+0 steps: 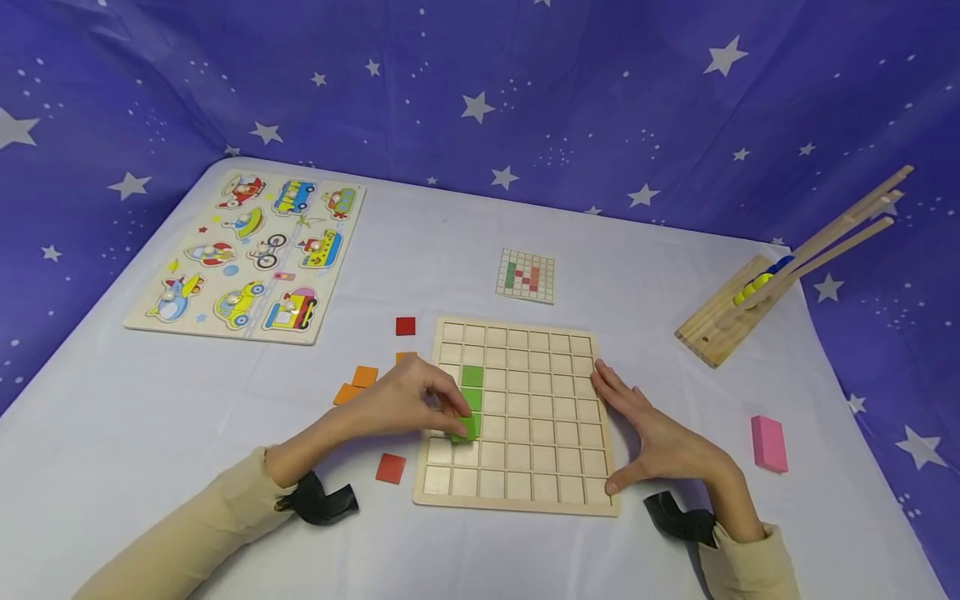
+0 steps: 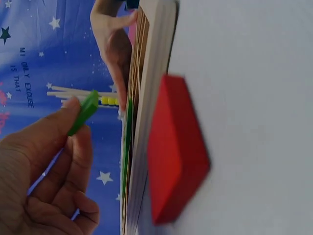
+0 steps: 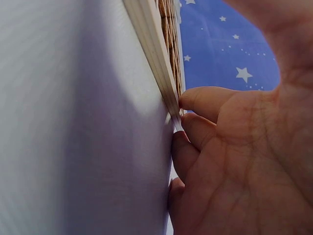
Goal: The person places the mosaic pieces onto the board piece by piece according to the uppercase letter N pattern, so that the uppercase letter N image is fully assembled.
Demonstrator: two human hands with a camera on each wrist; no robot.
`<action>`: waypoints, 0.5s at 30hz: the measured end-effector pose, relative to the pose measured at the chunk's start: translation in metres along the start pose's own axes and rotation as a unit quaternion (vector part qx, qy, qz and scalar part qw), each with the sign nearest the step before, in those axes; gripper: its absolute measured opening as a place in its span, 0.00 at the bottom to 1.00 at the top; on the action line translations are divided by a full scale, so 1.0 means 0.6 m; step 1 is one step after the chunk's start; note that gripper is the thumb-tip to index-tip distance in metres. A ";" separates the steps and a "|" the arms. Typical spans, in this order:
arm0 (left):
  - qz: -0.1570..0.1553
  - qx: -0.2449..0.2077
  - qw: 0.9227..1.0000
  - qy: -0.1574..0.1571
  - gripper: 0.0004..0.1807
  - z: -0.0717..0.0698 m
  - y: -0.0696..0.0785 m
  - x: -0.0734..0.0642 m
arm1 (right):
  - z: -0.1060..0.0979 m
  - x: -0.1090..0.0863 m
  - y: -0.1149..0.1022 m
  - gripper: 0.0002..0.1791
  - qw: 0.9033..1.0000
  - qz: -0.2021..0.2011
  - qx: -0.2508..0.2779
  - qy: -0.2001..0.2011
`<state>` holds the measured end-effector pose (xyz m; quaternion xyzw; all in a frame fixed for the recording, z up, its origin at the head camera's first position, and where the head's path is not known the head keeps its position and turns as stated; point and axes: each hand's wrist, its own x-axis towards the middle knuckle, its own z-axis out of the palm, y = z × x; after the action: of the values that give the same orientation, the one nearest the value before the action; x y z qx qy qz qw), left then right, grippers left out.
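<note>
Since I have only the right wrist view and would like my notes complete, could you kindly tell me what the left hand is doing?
Observer: The left hand pinches a green square tile over the left part of the grid board.
Operator: Thank you; does anything lie beyond the board's far edge?
Observer: Yes, a pattern card printed in green and red.
Operator: And would you please say what is on the table to the right of the right hand?
Observer: A pink rectangular block.
</note>
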<state>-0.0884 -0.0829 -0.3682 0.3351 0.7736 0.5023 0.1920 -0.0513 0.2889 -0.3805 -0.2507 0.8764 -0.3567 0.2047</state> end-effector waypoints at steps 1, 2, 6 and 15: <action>-0.002 -0.003 1.000 -0.003 0.06 0.003 0.000 0.001 | 0.000 0.000 0.000 0.74 1.000 0.001 0.002 0.000; -0.001 -0.007 1.000 -0.008 0.06 0.005 0.000 0.001 | 0.000 0.000 0.000 0.74 1.000 0.002 0.002 -0.001; 0.013 -0.009 1.000 -0.017 0.06 0.016 -0.006 0.002 | 0.000 0.001 0.000 0.74 1.000 -0.002 -0.002 0.001; 0.034 0.044 0.998 -0.016 0.05 0.032 -0.005 0.000 | 0.001 -0.001 0.000 0.74 1.000 -0.006 -0.005 0.003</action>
<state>-0.0775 -0.0712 -0.3791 0.3776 0.7800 0.4684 0.1721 -0.0506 0.2891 -0.3808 -0.2562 0.8770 -0.3548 0.1987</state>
